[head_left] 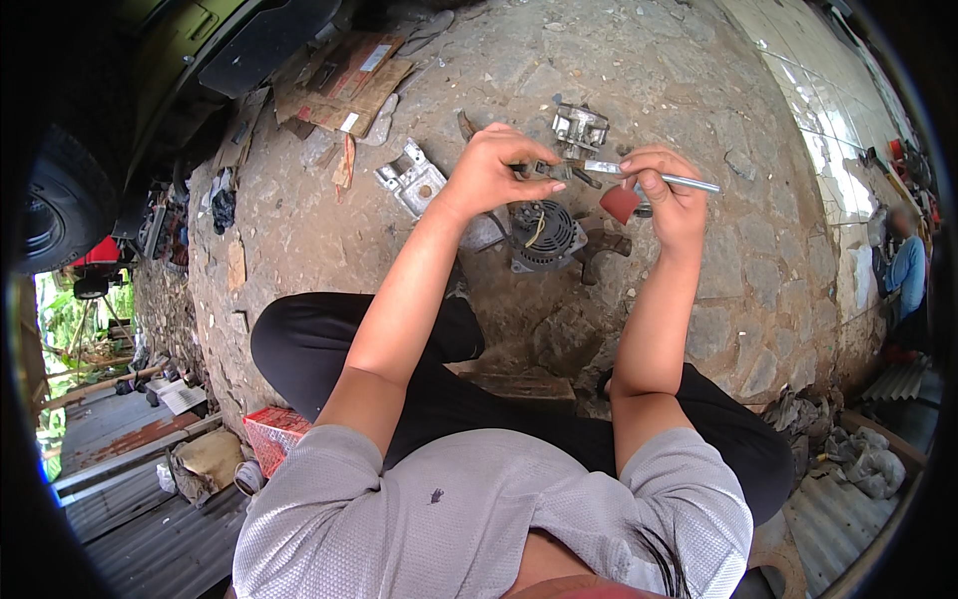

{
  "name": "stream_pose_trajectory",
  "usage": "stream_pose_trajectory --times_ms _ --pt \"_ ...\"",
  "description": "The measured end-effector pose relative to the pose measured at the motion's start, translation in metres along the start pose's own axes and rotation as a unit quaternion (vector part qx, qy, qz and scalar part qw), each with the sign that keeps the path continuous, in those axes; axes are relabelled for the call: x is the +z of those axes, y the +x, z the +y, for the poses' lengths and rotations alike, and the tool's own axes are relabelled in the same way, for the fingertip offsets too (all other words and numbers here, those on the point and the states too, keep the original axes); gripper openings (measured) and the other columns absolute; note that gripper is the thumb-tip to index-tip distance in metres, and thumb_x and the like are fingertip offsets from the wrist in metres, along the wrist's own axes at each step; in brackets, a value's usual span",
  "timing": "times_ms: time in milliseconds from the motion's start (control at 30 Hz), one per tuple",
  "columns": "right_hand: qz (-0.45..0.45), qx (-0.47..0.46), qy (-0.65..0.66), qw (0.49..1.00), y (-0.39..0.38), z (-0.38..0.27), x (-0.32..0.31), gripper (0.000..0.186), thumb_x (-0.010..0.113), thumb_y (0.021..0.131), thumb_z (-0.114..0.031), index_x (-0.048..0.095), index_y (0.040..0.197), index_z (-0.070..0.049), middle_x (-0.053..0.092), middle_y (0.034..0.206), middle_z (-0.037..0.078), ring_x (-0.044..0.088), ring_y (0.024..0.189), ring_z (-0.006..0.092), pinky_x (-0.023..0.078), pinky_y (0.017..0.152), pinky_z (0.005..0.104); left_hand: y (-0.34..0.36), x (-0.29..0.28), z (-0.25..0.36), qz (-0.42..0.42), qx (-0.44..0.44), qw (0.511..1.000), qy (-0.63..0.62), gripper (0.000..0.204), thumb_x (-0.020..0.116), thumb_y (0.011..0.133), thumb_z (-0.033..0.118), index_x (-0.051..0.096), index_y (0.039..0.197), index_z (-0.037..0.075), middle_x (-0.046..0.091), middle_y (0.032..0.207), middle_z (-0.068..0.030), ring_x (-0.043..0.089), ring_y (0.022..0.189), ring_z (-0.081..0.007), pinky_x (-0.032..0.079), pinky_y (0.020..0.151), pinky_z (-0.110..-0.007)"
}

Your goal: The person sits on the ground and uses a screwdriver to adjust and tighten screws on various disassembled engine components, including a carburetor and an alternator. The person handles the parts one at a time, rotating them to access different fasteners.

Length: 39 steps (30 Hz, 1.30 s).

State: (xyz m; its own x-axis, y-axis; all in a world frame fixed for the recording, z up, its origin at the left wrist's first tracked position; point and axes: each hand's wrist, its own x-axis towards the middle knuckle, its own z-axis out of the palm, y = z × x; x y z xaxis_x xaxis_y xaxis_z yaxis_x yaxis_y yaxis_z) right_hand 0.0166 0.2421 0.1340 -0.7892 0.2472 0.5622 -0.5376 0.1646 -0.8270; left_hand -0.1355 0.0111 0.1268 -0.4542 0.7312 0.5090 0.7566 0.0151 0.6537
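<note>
Raised at chest height, my left hand [499,175] pinches a small dark metal part [559,172]. My right hand [664,200] grips a silver rod-shaped tool [704,186], whose narrow end meets that part, along with a red square piece [619,204], perhaps abrasive paper. Below them on the stony ground lies a round finned alternator housing [549,240] with a yellow wire. A silver metal casting [409,178] is left of my left hand, another silver part [581,128] sits farther ahead, and a dark curved bracket [599,258] lies to the right of the housing.
Flattened cardboard [339,85] lies at the upper left, beside a vehicle with a black tyre [55,200]. A person in blue [903,270] is at the far right by a tiled strip [798,90]. A red-and-white box [269,434] and corrugated metal sheets [838,524] are near me.
</note>
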Motion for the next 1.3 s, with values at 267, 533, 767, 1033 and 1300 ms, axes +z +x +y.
stream_pose_trajectory --times_ms 267,533,767,1033,1300 --pt "0.0 -0.013 0.003 1.0 0.001 -0.001 0.0 0.03 0.075 0.098 -0.026 0.076 0.094 0.003 0.072 0.089 0.011 0.066 0.079 0.0184 0.051 0.073 0.0316 -0.001 0.0 -0.001 0.008 -0.014 1.0 0.0 0.03 0.096 0.068 0.017 0.082 0.093 0.008 0.079 0.088 -0.0035 0.068 0.078 -0.0198 0.051 0.08 -0.033" --pt "0.015 0.049 0.049 0.997 -0.002 -0.002 0.002 0.03 0.075 0.098 -0.026 0.075 0.091 0.003 0.072 0.088 0.01 0.064 0.084 0.0193 0.05 0.076 0.0343 -0.001 0.001 -0.001 -0.004 -0.011 1.0 -0.005 0.031 0.096 0.069 0.021 0.082 0.094 0.01 0.077 0.084 -0.003 0.067 0.078 -0.02 0.05 0.081 -0.034" --pt "0.022 0.008 0.004 1.0 -0.001 0.0 0.001 0.028 0.073 0.099 -0.022 0.072 0.091 0.004 0.071 0.089 0.01 0.063 0.081 0.0178 0.05 0.073 0.0312 -0.002 0.002 -0.001 -0.005 -0.054 0.999 -0.008 0.032 0.096 0.071 0.03 0.083 0.096 0.013 0.076 0.081 -0.0021 0.067 0.079 -0.0204 0.051 0.084 -0.035" --pt "0.038 0.026 0.015 0.999 -0.003 0.004 0.005 0.027 0.075 0.098 -0.022 0.075 0.094 0.005 0.073 0.092 0.011 0.066 0.08 0.0178 0.052 0.074 0.0309 -0.003 0.001 -0.005 0.007 -0.028 1.0 -0.002 0.032 0.097 0.068 0.019 0.082 0.095 0.009 0.078 0.088 -0.0032 0.066 0.078 -0.0201 0.051 0.078 -0.034" --pt "0.017 -0.016 0.037 0.999 -0.001 0.009 0.003 0.024 0.076 0.097 -0.019 0.076 0.095 0.004 0.073 0.089 0.012 0.067 0.079 0.0175 0.052 0.073 0.0297 -0.001 0.0 -0.003 0.004 -0.007 1.0 0.011 0.032 0.096 0.069 0.019 0.082 0.095 0.008 0.077 0.086 -0.0041 0.066 0.078 -0.021 0.051 0.075 -0.034"
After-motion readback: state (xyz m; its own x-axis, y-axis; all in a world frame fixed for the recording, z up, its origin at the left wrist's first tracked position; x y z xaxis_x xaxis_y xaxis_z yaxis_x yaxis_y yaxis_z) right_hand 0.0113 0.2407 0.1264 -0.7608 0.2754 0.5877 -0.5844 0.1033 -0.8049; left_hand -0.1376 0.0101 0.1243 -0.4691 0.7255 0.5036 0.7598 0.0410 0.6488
